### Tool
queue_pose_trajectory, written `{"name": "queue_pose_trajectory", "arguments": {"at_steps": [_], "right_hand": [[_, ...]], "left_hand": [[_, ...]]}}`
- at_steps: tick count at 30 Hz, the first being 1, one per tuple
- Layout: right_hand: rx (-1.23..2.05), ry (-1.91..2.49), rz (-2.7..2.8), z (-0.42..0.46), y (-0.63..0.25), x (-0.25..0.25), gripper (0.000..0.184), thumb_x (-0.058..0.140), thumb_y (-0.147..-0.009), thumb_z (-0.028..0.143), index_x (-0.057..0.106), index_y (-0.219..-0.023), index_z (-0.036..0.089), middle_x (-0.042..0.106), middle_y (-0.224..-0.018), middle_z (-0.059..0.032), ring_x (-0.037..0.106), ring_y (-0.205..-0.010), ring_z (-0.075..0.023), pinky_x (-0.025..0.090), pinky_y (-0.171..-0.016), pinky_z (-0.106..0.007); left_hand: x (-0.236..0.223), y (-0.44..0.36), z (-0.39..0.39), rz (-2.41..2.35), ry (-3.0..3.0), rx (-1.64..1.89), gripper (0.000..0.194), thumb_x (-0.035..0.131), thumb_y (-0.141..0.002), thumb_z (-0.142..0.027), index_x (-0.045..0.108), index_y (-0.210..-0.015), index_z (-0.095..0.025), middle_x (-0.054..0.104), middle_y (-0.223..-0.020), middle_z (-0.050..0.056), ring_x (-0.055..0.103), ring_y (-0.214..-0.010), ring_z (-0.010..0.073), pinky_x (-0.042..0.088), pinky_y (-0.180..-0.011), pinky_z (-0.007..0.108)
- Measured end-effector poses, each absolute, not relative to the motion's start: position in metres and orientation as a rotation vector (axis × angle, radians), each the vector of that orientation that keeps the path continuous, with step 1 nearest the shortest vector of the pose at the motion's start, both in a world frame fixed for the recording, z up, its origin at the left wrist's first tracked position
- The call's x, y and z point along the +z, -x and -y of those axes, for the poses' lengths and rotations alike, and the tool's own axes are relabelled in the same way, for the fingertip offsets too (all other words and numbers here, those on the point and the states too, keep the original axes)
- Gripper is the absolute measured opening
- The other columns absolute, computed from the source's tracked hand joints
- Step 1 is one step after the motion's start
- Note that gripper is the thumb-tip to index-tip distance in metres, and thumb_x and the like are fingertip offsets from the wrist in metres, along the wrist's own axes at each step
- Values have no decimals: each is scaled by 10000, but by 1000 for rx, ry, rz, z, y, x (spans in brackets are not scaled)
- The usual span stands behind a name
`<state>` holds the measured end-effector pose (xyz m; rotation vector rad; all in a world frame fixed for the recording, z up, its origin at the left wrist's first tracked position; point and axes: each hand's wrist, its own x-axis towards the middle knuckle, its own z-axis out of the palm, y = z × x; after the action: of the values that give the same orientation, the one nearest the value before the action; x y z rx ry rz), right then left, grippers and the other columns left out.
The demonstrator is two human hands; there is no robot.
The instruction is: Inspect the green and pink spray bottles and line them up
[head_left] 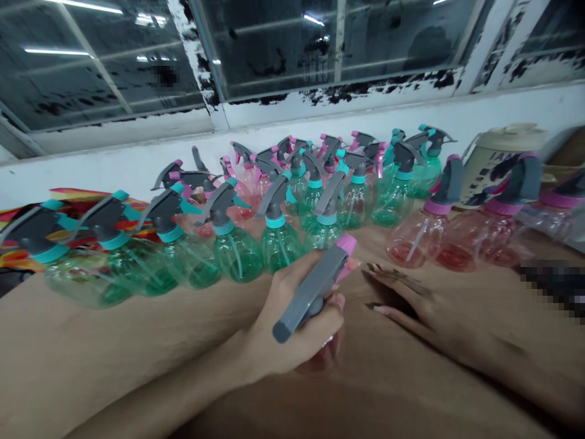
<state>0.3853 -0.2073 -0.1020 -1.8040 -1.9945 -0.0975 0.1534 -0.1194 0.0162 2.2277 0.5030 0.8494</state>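
My left hand [292,317] is wrapped round a pink spray bottle [322,356], whose grey trigger head [311,286] with a pink nozzle sticks out above my fingers. The bottle stands on the brown tabletop [114,353]. My right hand [411,305] lies beside it to the right, fingers stretched out flat on the table and pointing at the nozzle, holding nothing.
Several green spray bottles [235,250] with teal collars stand in a row behind my hands. Pink bottles [411,241] stand at the right, more of both at the back. A beige jug [498,158] sits far right. A white wall and dark windows [274,42] lie behind.
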Motion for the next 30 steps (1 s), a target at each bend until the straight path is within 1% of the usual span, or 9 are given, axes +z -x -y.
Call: {"name": "queue_pose_trajectory", "arguments": {"at_steps": [4,10,13,16,19,21,24,30], "right_hand": [[-53,1795,1998,208,-386,-103,596,423,-877,497,297,-1395,230,440,-1387,-79,421,-1249,-248,388,-1012,-448],[3,1801,1962,208,-386,-103,599,439,-869,494,295,-1398,252,429,-1396,-67,401,-1262,-260,363,-1028,-469],[16,1811,1961,208,-385,-101,597,445,-864,494,312,-1392,250,434,-1394,-60,401,-1262,-255,365,-1029,-458],[43,1811,1965,208,-384,-100,591,438,-868,490,313,-1392,248,429,-1397,-61,401,-1263,-251,369,-1026,-449],[49,1808,1955,207,-384,-101,600,435,-869,491,296,-1401,251,429,-1397,-59,400,-1263,-250,363,-1031,-450],[50,1806,1951,207,-385,-102,605,436,-868,494,292,-1402,248,424,-1400,-60,393,-1268,-249,356,-1035,-451],[56,1798,1955,208,-385,-103,605,436,-870,491,285,-1404,251,411,-1409,-59,382,-1275,-248,354,-1037,-451],[67,1790,1958,208,-385,-102,596,437,-871,484,297,-1399,245,420,-1403,-61,390,-1271,-247,355,-1037,-454]], "left_hand": [[20,-152,116,-493,-2282,756,265,463,-732,-172,589,-953,-244,570,-697,-19,552,-593,144,507,-616,275],[24,-153,114,-462,-2299,706,84,454,-768,-196,526,-798,-229,553,-643,-27,538,-560,137,497,-592,264],[25,-153,115,-457,-2312,732,77,444,-771,-208,516,-751,-227,571,-695,-12,563,-622,146,497,-623,261],[25,-153,116,-468,-2285,773,121,463,-759,-225,565,-822,-233,574,-721,-6,567,-646,153,503,-654,274],[23,-152,118,-509,-2277,793,216,474,-738,-216,600,-912,-243,550,-679,-19,534,-583,149,502,-609,279],[21,-152,120,-521,-2276,832,260,467,-727,-185,613,-935,-242,564,-706,-18,529,-562,138,503,-596,276],[18,-153,121,-555,-2264,887,270,468,-734,-168,619,-946,-240,585,-751,-14,542,-566,129,510,-611,275],[17,-153,121,-582,-2262,884,259,472,-758,-196,611,-972,-237,604,-776,-4,563,-602,136,525,-641,281]]}}
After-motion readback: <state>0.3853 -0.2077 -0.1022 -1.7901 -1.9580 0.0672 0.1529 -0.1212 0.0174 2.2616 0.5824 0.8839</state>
